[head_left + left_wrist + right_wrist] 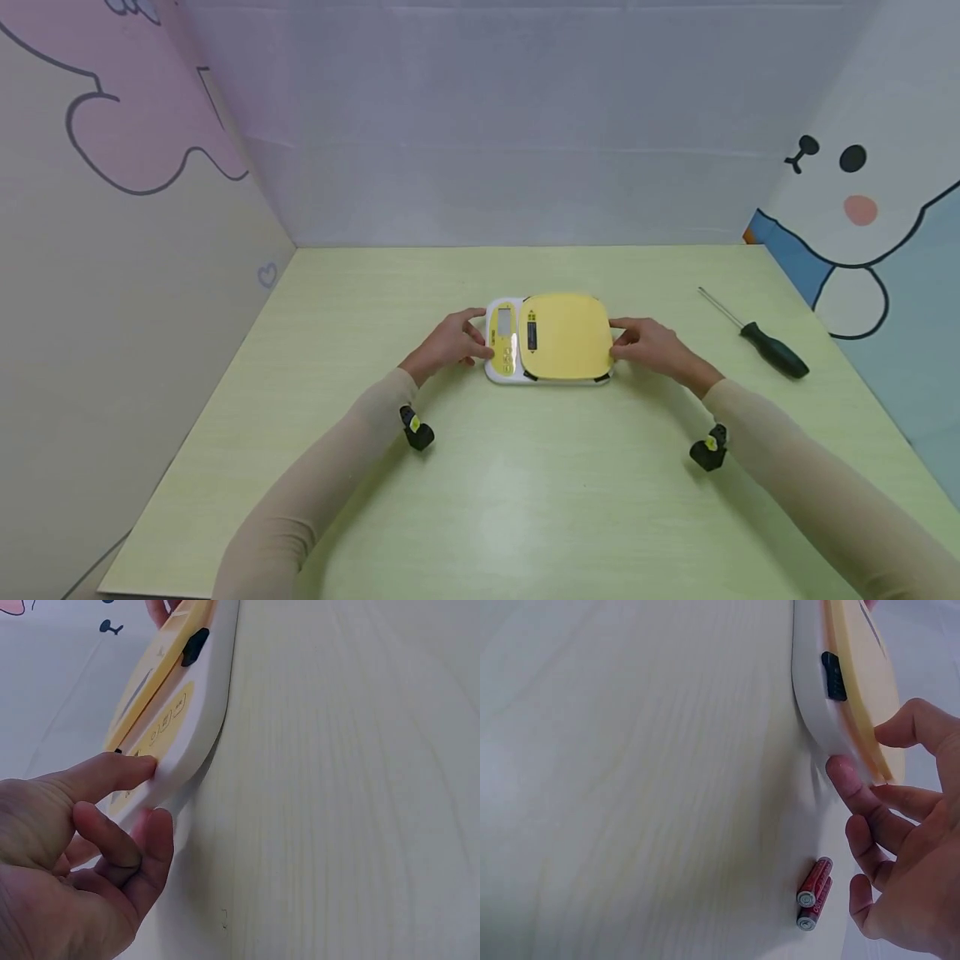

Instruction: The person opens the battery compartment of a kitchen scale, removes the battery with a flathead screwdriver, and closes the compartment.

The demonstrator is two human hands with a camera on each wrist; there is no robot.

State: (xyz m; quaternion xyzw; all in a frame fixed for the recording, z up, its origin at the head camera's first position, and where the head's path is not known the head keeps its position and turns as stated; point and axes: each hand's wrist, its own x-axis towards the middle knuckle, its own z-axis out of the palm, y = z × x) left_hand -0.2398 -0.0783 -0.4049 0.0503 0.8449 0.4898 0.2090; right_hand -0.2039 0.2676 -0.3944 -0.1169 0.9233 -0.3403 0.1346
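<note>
A yellow and white kitchen scale (566, 337) lies on the table, its display and buttons at the left end. My left hand (455, 339) grips that end; in the left wrist view the thumb is on the top face near the buttons, with other fingers by the white edge. At the opposite end my right hand (651, 344) pinches the scale, thumb on the yellow platform and a finger against the white base in the right wrist view. Two red batteries (814, 882) lie side by side near the right hand; the head view does not show them.
A screwdriver (776, 350) with a dark green handle lies on the table to the right, its shaft aimed toward the back. Behind the pale wooden table (510, 500) stands a plain wall (525, 125). Walls with cartoon drawings flank both sides.
</note>
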